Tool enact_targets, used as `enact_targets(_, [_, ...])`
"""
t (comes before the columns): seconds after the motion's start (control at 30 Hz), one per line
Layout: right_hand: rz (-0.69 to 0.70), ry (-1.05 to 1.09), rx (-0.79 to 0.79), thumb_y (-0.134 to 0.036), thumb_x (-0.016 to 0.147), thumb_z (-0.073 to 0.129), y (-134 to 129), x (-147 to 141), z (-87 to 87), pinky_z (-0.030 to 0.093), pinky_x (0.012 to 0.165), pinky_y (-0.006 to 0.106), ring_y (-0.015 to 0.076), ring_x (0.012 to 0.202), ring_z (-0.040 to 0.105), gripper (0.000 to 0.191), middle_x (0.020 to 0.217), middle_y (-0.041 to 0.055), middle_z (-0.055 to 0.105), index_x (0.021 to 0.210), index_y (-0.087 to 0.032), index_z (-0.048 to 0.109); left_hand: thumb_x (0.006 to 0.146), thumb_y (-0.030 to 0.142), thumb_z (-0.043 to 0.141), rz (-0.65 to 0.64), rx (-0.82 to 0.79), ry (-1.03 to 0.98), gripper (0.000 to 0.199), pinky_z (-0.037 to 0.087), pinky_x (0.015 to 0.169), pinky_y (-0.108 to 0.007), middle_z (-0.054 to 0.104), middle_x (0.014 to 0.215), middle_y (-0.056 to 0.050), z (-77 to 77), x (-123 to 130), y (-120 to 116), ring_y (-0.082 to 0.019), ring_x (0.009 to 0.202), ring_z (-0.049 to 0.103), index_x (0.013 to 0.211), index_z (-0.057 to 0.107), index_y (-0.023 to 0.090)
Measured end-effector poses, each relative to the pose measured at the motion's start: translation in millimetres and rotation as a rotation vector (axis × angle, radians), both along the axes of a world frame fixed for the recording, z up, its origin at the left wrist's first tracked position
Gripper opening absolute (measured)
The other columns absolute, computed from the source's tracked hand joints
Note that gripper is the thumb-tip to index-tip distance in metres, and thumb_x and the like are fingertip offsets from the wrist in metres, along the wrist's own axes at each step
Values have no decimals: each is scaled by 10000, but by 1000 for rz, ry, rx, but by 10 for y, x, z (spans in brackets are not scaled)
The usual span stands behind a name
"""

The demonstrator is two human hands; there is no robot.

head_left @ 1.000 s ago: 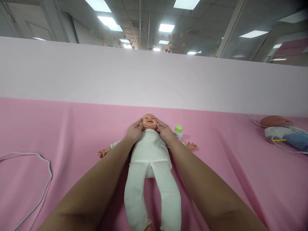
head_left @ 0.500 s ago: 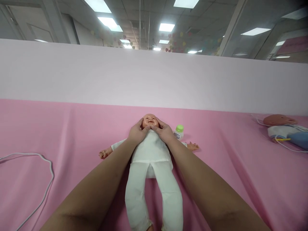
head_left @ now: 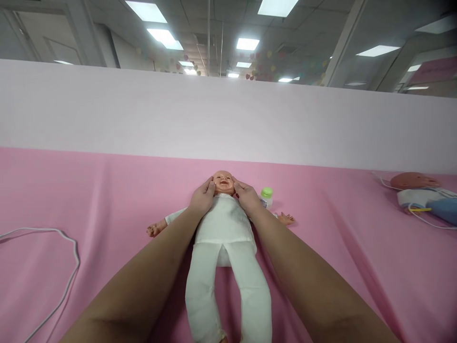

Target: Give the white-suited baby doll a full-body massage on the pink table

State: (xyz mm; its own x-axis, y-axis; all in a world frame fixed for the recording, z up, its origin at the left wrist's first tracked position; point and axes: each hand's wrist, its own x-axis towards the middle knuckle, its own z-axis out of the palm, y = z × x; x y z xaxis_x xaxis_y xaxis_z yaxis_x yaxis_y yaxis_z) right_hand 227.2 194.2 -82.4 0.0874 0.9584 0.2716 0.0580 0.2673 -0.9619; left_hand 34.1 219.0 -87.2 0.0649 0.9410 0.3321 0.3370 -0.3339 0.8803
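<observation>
Doll [head_left: 224, 221] lying face up on pink cloth [head_left: 124, 190], long axis running away from the viewer, head [head_left: 223, 183] at the far end, left hand [head_left: 203, 196] and right hand [head_left: 247, 196] partly curled, cupping it from either side.

I have both bare arms stretched out ahead of me, my left forearm [head_left: 143, 281] and right forearm [head_left: 300, 267] slanting inward from the lower edge of my view. My left hand [head_left: 202, 197] and right hand [head_left: 247, 197] face each other, near but apart, almost level. My left thumb [head_left: 211, 188] and right thumb [head_left: 238, 189] both point forward, away from me. Most of my other fingers are hidden, so I can't tell how far they curl.
</observation>
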Motion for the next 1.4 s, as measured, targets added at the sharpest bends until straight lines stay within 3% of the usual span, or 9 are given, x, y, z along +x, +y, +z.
enact_targets(0.17, [9, -64, 58, -554, 833, 796, -27, -14, 18, 451, 1193, 448, 285, 1323, 627, 651, 1392, 29, 695, 1404, -270, 668, 929, 591, 667, 7, -62, 75, 799, 413, 1180, -395, 582, 1525, -109, 114, 14, -113, -307, 1394, 562, 1594, 455, 203])
enact_targets(0.3, [3, -77, 46, -505, 770, 862, -8, -32, -13, 478, 1166, 480, 298, 1312, 636, 752, 1406, 49, 686, 1444, -271, 625, 856, 565, 761, 3, -56, 104, 905, 454, 1136, -393, 610, 1494, -129, 127, 21, -128, -313, 1362, 587, 1606, 431, 183])
enact_targets(0.47, [5, -59, 31, -529, 751, 874, 46, -8, -63, 454, 1188, 491, 309, 1344, 612, 847, 1453, 69, 649, 1495, -259, 574, 906, 510, 712, -4, -11, 99, 796, 456, 1136, -397, 605, 1504, -101, 60, 5, -75, -295, 1355, 592, 1595, 452, 208])
enact_targets(0.67, [4, -60, 32, -644, 917, 674, 142, 53, -163, 402, 1228, 470, 261, 1404, 562, 638, 1490, 20, 620, 1447, -293, 617, 1027, 477, 534, -7, -17, -14, 602, 372, 1215, -363, 571, 1536, -93, 12, -8, -11, -248, 1415, 544, 1546, 522, 172])
enact_targets(0.83, [2, -33, 51, -628, 984, 580, 193, 50, -222, 427, 1212, 463, 251, 1369, 593, 550, 1472, 18, 638, 1418, -295, 643, 1055, 448, 474, 7, 2, -52, 518, 344, 1232, -371, 570, 1534, -98, -12, 1, 32, -249, 1444, 512, 1468, 610, 167])
enact_targets(1.0, [-30, -105, 44, -639, 983, 572, 129, 30, -141, 432, 1203, 456, 249, 1370, 590, 556, 1460, 21, 649, 1420, -302, 636, 1025, 564, 494, 30, 30, -20, 545, 391, 1189, -421, 680, 1405, -120, -4, 2, 20, -303, 1394, 561, 1353, 700, 181])
enact_targets(1.17, [-39, -168, 11, -543, 824, 815, 59, -5, -71, 464, 1176, 439, 270, 1338, 615, 754, 1450, 60, 654, 1481, -267, 567, 887, 587, 700, 33, 18, 112, 682, 481, 1091, -406, 715, 1353, -117, 48, -21, -53, -330, 1275, 647, 1442, 630, 198])
enact_targets(1.3, [3, -65, 14, -451, 773, 866, 65, -17, -84, 486, 1157, 447, 277, 1321, 628, 780, 1443, 73, 658, 1466, -250, 572, 857, 540, 739, 26, 44, 159, 728, 497, 1067, -392, 683, 1403, -121, 45, -34, -50, -334, 1256, 656, 1480, 595, 190])
enact_targets(1.4, [53, -19, 30, -478, 793, 848, 57, -16, -72, 484, 1161, 452, 279, 1331, 621, 744, 1448, 66, 656, 1455, -259, 588, 890, 534, 698, 22, 39, 151, 734, 465, 1111, -402, 636, 1465, -130, -13, -42, 4, -333, 1309, 621, 1514, 556, 174])
